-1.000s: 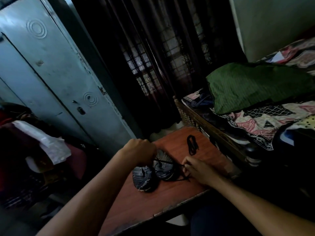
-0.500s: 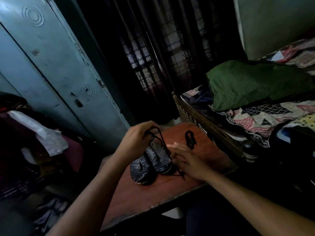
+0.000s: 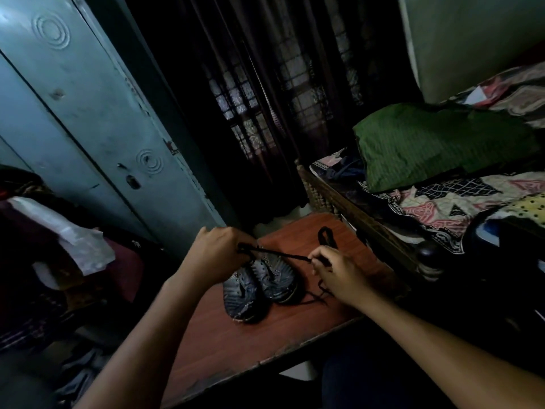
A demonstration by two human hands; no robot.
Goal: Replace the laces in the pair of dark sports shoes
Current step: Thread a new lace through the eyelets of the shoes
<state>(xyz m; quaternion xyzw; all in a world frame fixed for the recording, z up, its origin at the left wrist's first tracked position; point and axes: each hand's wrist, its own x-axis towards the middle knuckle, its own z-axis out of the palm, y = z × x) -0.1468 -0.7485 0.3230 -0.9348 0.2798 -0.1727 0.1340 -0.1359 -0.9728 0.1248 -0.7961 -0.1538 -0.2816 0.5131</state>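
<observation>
Shoes (image 3: 259, 286) sit side by side on the reddish bench (image 3: 236, 343), toes toward me. My left hand (image 3: 219, 255) hovers over the far end of the left shoe, grip curled round one end of a black lace (image 3: 278, 255). My right hand (image 3: 339, 274) pinches that lace farther along between thumb and fingertip, just right of the shoes, so the lace stretches taut between both grips above the pair. More dark lace trails on the bench under my right hand. A second lace (image 3: 326, 236) lies looped at the bench's far edge, near the bed (image 3: 442, 202).
</observation>
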